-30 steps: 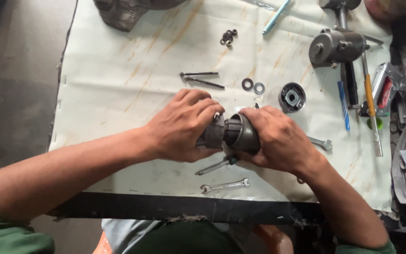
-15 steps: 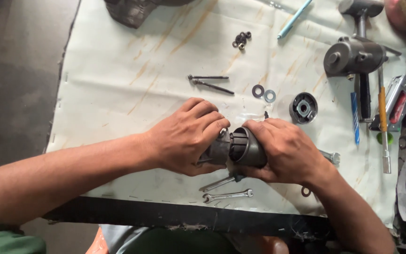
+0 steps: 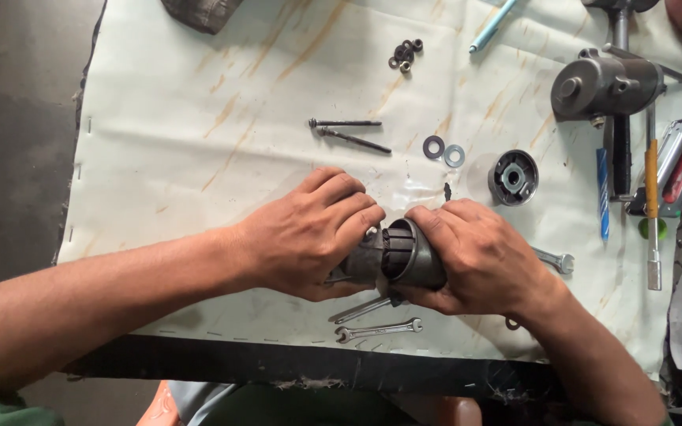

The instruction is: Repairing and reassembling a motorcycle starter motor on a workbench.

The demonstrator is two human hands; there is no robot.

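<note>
Both of my hands grip a dark grey cylindrical motor housing point(image 3: 401, 254) lying on its side near the front of the white-covered workbench point(image 3: 222, 126). My left hand point(image 3: 305, 233) wraps the housing's left end, fingers curled over the top. My right hand point(image 3: 479, 256) clasps its right end. Only the middle band of the housing shows between them. Two small spanners point(image 3: 376, 330) lie just below the hands.
Two long bolts point(image 3: 349, 132) and two washers point(image 3: 444, 150) lie behind the hands, with a round black end cap point(image 3: 513, 177) to the right. A grey motor casing point(image 3: 605, 83), screwdrivers point(image 3: 651, 205), several small nuts point(image 3: 404, 54) and a spanner point(image 3: 556, 259) are nearby.
The hands keep their grip on the housing. The view has shifted slightly, so the bench items sit lower in the frame; the fingers have adjusted a little around the housing.
</note>
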